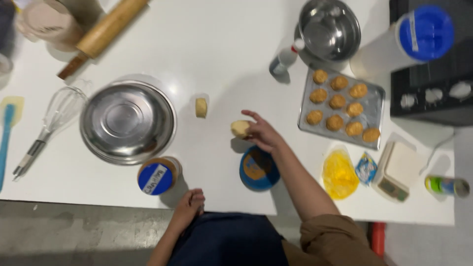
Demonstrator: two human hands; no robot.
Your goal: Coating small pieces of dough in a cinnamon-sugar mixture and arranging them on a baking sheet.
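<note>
Head view looked straight down on a white table (221,59). Right hand (263,133) held a pale dough lump (240,128) at its fingertips, index finger lifted; the lump's longer side ran roughly toward the table's far edge. Bare table lay open beyond it, with a small dough piece (201,107) to the left and a blue lid (258,169) just under the wrist. A tray (377,106) of biscuits sat right, a steel bowl (128,122) left. The forearm reached in diagonally from lower right. Left hand (189,204) rested loosely curled, holding nothing, at the near edge beside a jar (156,176).
</note>
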